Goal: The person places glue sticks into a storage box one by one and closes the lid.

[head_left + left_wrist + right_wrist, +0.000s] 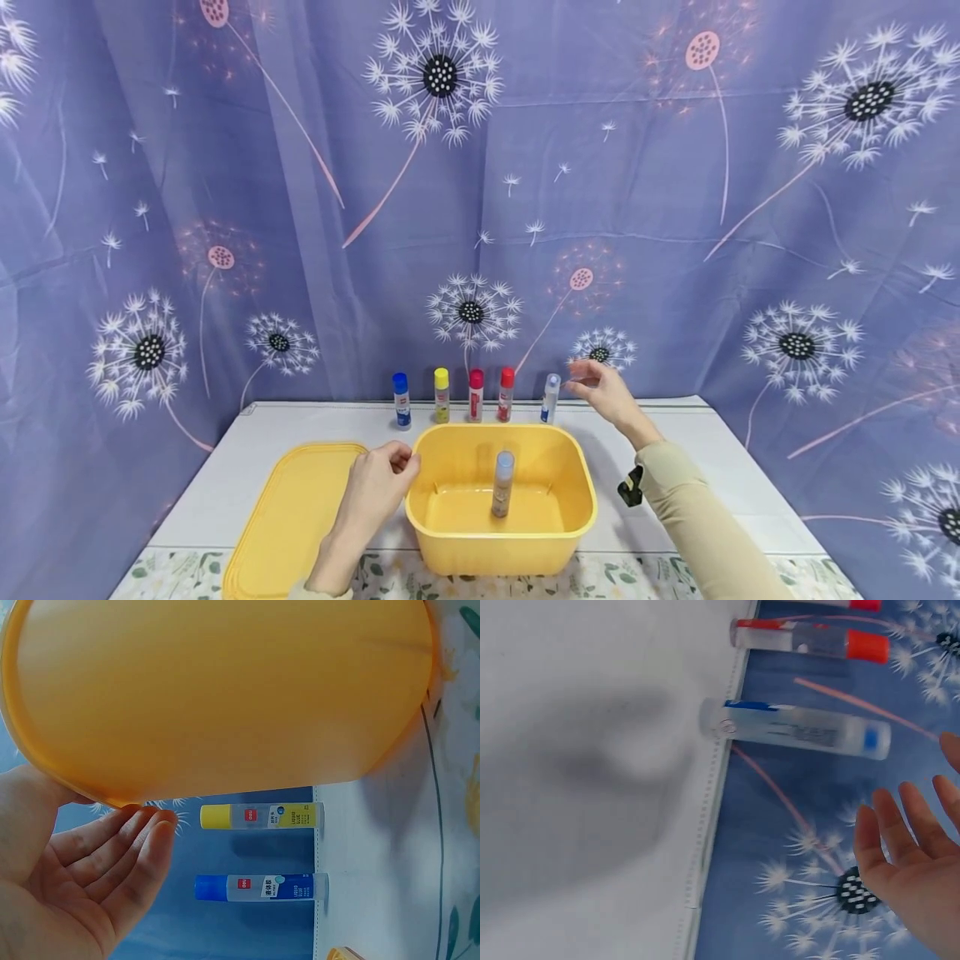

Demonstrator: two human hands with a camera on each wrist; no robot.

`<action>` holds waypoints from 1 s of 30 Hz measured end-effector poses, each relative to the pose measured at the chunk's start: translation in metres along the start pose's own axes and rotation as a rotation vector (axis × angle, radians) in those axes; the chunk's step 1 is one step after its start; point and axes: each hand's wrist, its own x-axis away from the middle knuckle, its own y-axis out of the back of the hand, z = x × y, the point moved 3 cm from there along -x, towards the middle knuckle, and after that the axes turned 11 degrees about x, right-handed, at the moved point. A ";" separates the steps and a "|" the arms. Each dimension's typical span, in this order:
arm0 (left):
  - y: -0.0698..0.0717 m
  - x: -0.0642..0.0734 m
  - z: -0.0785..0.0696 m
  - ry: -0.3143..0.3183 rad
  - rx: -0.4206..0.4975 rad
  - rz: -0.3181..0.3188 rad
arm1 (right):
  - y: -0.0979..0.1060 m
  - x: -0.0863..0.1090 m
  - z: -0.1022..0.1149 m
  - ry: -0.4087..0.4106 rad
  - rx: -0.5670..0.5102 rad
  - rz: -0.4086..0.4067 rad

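At the left rim of a yellow plastic tub [495, 546], my left hand [381, 482] pinches the edge; in the left wrist view its thumb is partly hidden behind the rim. Inside the tub stands one clear glue bottle [503, 485] with a pale cap. Just right of another clear liquid glue bottle [551, 398], my right hand [606, 395] hovers with loosely bent fingers. The right wrist view shows a gap between those fingers and this bottle [802, 731], which stands upright at the back of the table.
In the same back row stand glue bottles with blue [402, 402], yellow [442, 396] and red caps [506, 395]. A yellow lid [296, 508] lies flat left of the tub. Behind the white table [675, 517] hangs a purple dandelion-print curtain [390, 317].
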 end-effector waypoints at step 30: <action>0.000 0.001 0.000 0.003 0.019 0.000 | -0.039 -0.013 -0.035 -0.136 -0.028 0.041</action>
